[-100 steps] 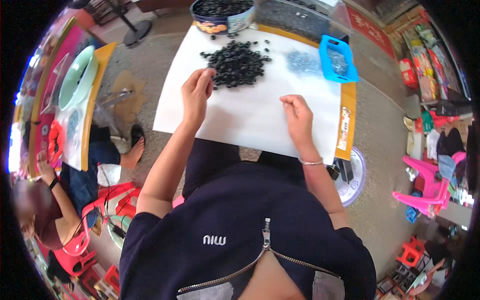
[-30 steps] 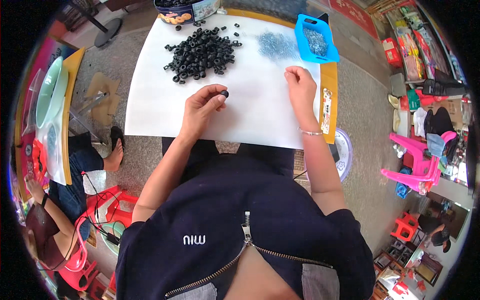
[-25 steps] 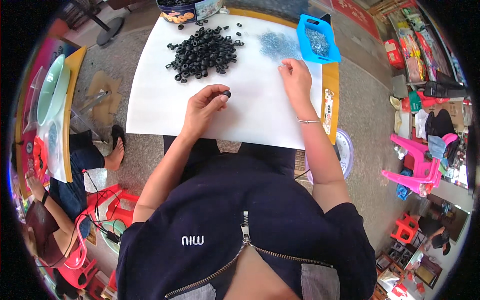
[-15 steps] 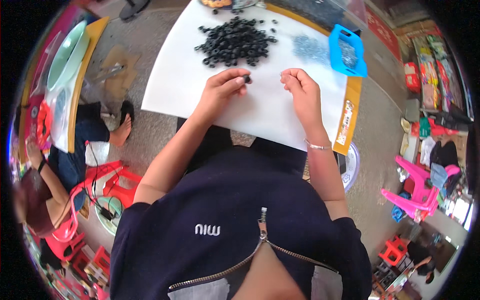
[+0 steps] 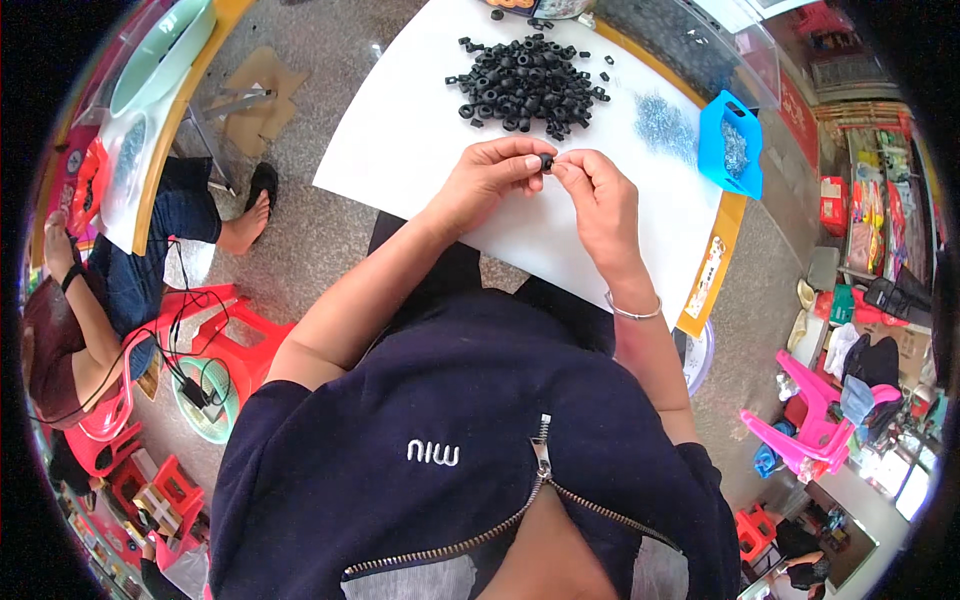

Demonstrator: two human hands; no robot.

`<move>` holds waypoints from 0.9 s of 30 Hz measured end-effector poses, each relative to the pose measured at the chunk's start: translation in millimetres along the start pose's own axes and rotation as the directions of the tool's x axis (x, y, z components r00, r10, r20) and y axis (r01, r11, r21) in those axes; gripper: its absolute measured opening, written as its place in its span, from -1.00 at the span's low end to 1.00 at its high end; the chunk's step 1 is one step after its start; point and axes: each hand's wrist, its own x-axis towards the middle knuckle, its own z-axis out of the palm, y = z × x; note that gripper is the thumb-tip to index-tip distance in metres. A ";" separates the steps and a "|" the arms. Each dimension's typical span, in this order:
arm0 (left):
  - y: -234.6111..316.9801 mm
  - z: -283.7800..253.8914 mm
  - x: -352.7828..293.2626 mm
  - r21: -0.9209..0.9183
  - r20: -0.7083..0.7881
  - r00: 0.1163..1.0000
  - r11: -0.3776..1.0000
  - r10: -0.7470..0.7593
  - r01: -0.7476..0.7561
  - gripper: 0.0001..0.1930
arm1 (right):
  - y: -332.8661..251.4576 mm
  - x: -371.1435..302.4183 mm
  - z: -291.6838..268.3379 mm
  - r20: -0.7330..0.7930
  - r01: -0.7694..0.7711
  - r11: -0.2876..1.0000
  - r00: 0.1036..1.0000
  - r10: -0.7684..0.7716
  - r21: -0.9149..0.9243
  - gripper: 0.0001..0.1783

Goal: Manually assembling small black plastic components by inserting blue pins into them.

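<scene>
My left hand [image 5: 490,180] pinches a small black ring-like plastic part [image 5: 546,162] between thumb and fingertips, over the white table top [image 5: 400,150]. My right hand [image 5: 598,200] meets it from the right, thumb and forefinger closed right at the part; whatever is in that pinch is too small to make out. Beyond the hands lies a heap of similar black parts [image 5: 525,85]. To its right, tiny silvery pieces [image 5: 665,125] are scattered on the white surface. A blue plastic tray [image 5: 712,150] near the right edge holds more of these silvery pieces.
A yellow-brown strip [image 5: 712,280] borders the table's right side. A patterned bag [image 5: 545,8] rests at the far edge. At left, another person's arm [image 5: 95,330] is beside a second table with a pale green basin [image 5: 165,55]. Red stools [image 5: 240,345] and a pink stool [image 5: 815,420] stand around.
My right hand has moved left until its fingertips meet the black part in my left hand. Before, the hands were apart. The whole view has shifted slightly.
</scene>
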 end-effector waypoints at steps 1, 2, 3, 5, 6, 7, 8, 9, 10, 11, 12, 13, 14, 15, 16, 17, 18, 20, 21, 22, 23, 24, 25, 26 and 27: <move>0.0 0.2 0.0 0.011 -0.005 1.000 1.000 -0.005 0.005 -0.79 | -1.8 0.3 -1.7 0.015 -0.011 1.000 1.000 0.011 0.007 -0.86; -0.1 0.4 -0.1 0.021 -0.009 1.000 1.000 -0.010 0.010 -0.79 | -3.0 0.7 -3.2 0.029 -0.023 1.000 0.999 0.023 0.015 -0.86; 0.2 0.7 -0.3 0.033 -0.014 1.000 0.999 -0.015 0.016 -0.79 | -3.4 1.1 -4.2 0.041 -0.038 0.999 0.998 0.038 0.007 -0.86; 0.5 1.4 -0.6 0.022 -0.008 1.000 1.000 -0.015 0.015 -0.79 | -3.8 1.7 -5.7 0.064 -0.067 0.998 0.996 0.067 -0.008 -0.86; 0.6 1.3 -0.5 0.018 -0.005 1.000 1.000 -0.014 0.015 -0.79 | -4.5 1.7 -5.1 0.057 -0.064 0.998 0.996 0.065 -0.018 -0.86; -0.1 0.5 -0.1 0.032 -0.001 1.000 0.999 -0.012 0.012 -0.78 | -5.6 1.4 -3.8 0.050 -0.061 0.998 0.997 0.063 -0.027 -0.85; -1.2 -0.7 0.6 0.046 0.003 1.000 0.999 -0.010 0.010 -0.76 | -6.2 1.1 -2.5 0.043 -0.059 0.998 0.997 0.060 -0.037 -0.85; -1.9 -1.4 0.8 0.062 0.007 1.000 0.998 -0.009 0.008 -0.75 | -5.7 0.8 -0.8 0.019 -0.018 0.998 1.000 0.020 -0.063 -0.84; -2.4 -1.5 0.6 0.065 0.008 1.000 0.998 0.001 -0.002 -0.75 | -4.1 0.7 1.2 -0.004 0.021 0.996 1.000 -0.022 -0.090 -0.84; -2.9 -1.4 0.5 0.069 0.009 1.000 0.998 0.010 -0.011 -0.76 | -2.3 0.6 2.4 -0.026 0.060 0.991 0.998 -0.063 -0.117 -0.83; -3.2 -1.4 0.7 0.071 0.011 1.000 0.997 0.021 -0.021 -0.76 | -0.4 0.9 2.9 -0.025 0.072 0.990 0.997 -0.076 -0.123 -0.83; -3.2 -1.6 1.1 0.085 0.016 1.000 0.996 0.018 -0.019 -0.76 | 1.4 1.2 3.2 -0.024 0.085 0.988 0.996 -0.088 -0.128 -0.82; -3.1 -2.0 1.4 0.099 0.021 1.000 0.995 0.016 -0.018 -0.76 | 2.3 1.3 3.3 -0.022 0.097 0.986 0.995 -0.101 -0.134 -0.82; -3.0 -2.4 1.6 0.112 0.026 1.000 0.994 0.014 -0.017 -0.76 | 0.2 0.8 2.6 -0.012 0.039 0.994 0.999 -0.041 -0.104 -0.82; -2.3 -2.2 1.2 0.111 0.018 1.000 0.994 0.003 -0.005 -0.76 | -4.1 -0.1 1.1 0.000 -0.019 0.997 1.000 0.019 -0.075 -0.83; -0.8 -1.4 0.7 0.109 0.011 1.000 0.994 -0.008 0.007 -0.77 | -6.3 -0.5 0.4 0.014 -0.078 0.996 0.997 0.079 -0.046 -0.83; 0.7 -0.6 -0.1 0.109 0.003 1.000 0.994 -0.019 0.018 -0.77 | -1.2 1.1 -0.1 0.073 -0.138 0.987 0.989 0.132 0.086 -0.82; 1.9 -3.4 -0.7 0.016 0.036 0.999 0.999 -0.037 0.036 -0.77 | 15.3 5.1 -1.3 0.207 -0.271 0.905 0.955 0.210 0.329 -0.82; 2.3 -5.6 -0.8 -0.031 0.050 0.998 0.998 -0.045 0.046 -0.76 | 17.0 4.7 -0.1 0.219 -0.271 0.875 0.956 0.196 0.401 -0.82; 2.4 -6.5 -0.5 -0.039 0.053 0.998 0.998 -0.041 0.043 -0.77 | 18.1 4.1 0.9 0.229 -0.271 0.840 0.957 0.181 0.470 -0.82; 2.4 -6.8 0.0 -0.047 0.057 0.998 0.998 -0.037 0.040 -0.77 | 18.4 3.9 1.6 0.237 -0.271 0.799 0.957 0.166 0.536 -0.82; 2.1 -7.0 0.3 -0.055 0.061 0.998 0.998 -0.035 0.038 -0.77 | 18.3 3.6 1.9 0.230 -0.272 0.798 0.958 0.171 0.538 -0.83; 1.8 -7.5 0.4 -0.066 0.066 0.997 0.997 -0.034 0.038 -0.77 | 17.7 3.5 1.9 0.222 -0.272 0.796 0.959 0.177 0.540 -0.84; 1.4 -8.0 0.6 -0.077 0.070 0.997 0.996 -0.033 0.039 -0.78 | 17.0 3.3 1.8 0.214 -0.272 0.795 0.960 0.183 0.542 -0.85; 0.6 -8.2 1.2 -0.089 0.076 0.997 0.995 -0.033 0.039 -0.78 | 15.5 3.1 2.0 0.193 -0.263 0.823 0.963 0.189 0.504 -0.86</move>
